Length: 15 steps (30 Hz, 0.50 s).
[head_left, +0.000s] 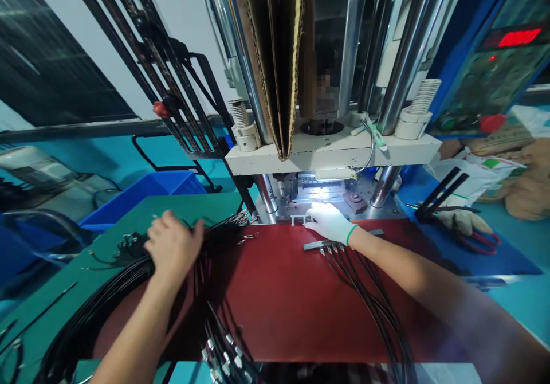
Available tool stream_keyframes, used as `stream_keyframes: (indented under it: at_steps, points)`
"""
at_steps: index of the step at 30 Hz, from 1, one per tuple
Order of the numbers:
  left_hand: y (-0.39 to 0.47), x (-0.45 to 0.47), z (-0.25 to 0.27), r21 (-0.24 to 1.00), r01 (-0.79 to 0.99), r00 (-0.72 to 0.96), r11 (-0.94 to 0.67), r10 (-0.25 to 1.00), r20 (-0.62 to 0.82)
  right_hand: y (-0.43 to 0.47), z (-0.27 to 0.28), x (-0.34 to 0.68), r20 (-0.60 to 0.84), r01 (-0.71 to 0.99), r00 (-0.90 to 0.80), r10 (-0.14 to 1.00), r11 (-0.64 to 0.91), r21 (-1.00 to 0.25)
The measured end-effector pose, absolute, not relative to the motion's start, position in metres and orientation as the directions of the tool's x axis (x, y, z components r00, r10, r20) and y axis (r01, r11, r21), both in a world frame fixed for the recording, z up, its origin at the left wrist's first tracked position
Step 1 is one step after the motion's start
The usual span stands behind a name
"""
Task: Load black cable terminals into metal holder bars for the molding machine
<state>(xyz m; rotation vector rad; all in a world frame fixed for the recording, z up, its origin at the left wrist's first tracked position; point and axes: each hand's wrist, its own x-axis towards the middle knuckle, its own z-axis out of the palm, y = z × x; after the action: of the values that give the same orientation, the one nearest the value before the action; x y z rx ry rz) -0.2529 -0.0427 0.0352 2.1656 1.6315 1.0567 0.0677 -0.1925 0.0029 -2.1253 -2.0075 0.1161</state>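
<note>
My left hand, bare, hovers over the green table at left with its fingers spread and nothing in them. Beside and below it runs a thick bundle of black cables with metal ends. My right hand wears a white glove and reaches to the front edge of the press bed. Its fingertips are closed on a small white frame-like piece. Under the right wrist lies a grey metal bar holding several black cables by their ends. The lit mold sits behind the glove.
A press plate spans above the mold between steel columns, with folded cardboard standing on it. Cable ends with metal fittings hang at the front edge. A blue bin stands left; pliers lie right. A control panel stands upper right.
</note>
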Motion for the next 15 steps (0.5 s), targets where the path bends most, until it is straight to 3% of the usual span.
stream_keyframes:
  at_steps: [2, 4, 7, 11, 15]
  points:
    - [-0.063, -0.219, 0.018, 0.307, 0.726, 0.468, -0.615, 0.769, 0.435, -0.192, 0.001, 0.070, 0.101, 0.973, 0.044, 0.994, -0.020, -0.230]
    - [-0.080, -0.177, 0.002, 0.230, 0.514, 0.764, -0.826, 0.563, 0.314, -0.192, -0.002, 0.072, 0.112, 0.963, 0.027, 0.993, 0.004, -0.270]
    - [-0.086, -0.126, -0.018, 0.313, 0.358, 0.876, -0.880, 0.432, 0.215, -0.194, -0.004, 0.076, 0.132, 0.932, 0.012, 0.991, 0.037, -0.362]
    - [-0.069, -0.107, -0.034, 0.505, 0.222, 0.888, -0.834, 0.387, 0.249, -0.198, 0.004, 0.083, 0.170, 0.841, 0.052, 0.984, 0.049, -0.539]
    - [-0.061, -0.112, -0.037, 0.601, 0.168, 0.887, -0.781, 0.386, 0.255, -0.231, 0.033, 0.092, 0.195, 0.707, 0.216, 0.957, -0.015, -0.707]
